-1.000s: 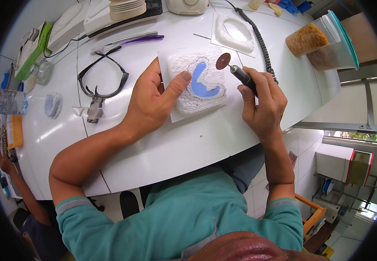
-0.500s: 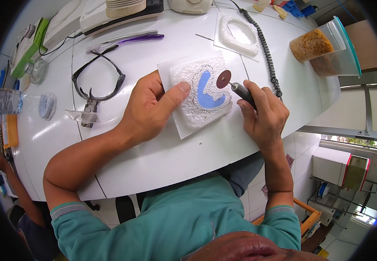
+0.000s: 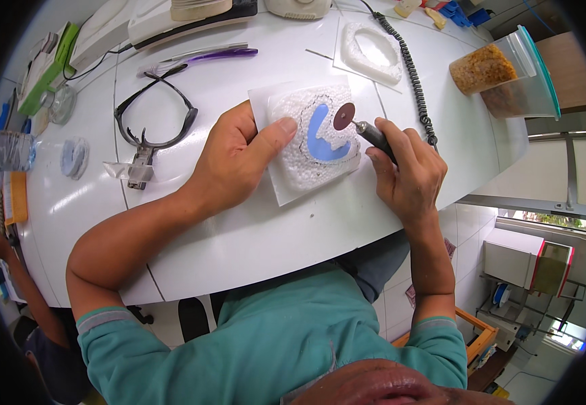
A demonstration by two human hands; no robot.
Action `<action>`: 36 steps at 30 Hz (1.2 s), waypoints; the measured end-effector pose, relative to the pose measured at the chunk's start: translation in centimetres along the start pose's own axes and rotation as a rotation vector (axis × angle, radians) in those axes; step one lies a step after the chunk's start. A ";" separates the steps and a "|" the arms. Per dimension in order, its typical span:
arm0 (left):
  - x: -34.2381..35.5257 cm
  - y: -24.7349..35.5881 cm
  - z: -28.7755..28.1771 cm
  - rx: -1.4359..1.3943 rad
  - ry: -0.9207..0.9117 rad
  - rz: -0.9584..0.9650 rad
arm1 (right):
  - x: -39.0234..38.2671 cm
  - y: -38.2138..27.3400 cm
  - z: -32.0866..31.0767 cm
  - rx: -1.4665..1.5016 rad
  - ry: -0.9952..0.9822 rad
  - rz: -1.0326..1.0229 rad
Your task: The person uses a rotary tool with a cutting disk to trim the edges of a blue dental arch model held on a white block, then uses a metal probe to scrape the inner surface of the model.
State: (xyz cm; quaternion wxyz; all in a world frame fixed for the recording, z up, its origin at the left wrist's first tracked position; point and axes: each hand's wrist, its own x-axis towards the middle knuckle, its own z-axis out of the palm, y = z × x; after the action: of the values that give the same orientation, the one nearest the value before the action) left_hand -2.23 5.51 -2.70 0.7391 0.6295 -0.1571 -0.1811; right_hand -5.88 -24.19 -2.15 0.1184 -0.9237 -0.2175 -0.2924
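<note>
My left hand [image 3: 235,158] grips a white square bumpy piece [image 3: 289,165] on a clear sheet, thumb on its face; the fingertips behind are hidden. A blue horseshoe shape [image 3: 320,138] lies within a dotted outline on it. My right hand [image 3: 411,175] is closed round a dark rotary handpiece [image 3: 376,138], whose brown disc [image 3: 344,116] is over the piece's upper right, beside the blue shape. I cannot tell whether the disc touches it. Black eyeglass frames with a clear clip-on part [image 3: 131,172] lie to the left.
A white ring-shaped piece [image 3: 355,61], coiled cord [image 3: 414,91] and tub of amber granules [image 3: 478,71] stand or lie right and behind. Left are a purple brush [image 3: 232,54], green box [image 3: 36,91] and bottle [image 3: 12,152]. Another person's arm [image 3: 29,283] shows at far left.
The white piece moved right and down, then slightly back up, with my left hand. The handpiece moved along with it, and its disc now sits closer over the piece's top right.
</note>
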 end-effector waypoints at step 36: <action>-0.9 -0.4 0.6 -0.027 0.046 0.010 | -0.4 -0.5 -0.1 0.017 -0.022 0.007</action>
State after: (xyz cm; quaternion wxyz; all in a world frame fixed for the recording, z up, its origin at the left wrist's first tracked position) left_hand -3.34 5.33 -3.03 0.7518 0.6227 -0.1409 -0.1649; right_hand -6.51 -23.93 -2.25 0.1250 -0.9265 -0.2183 -0.2799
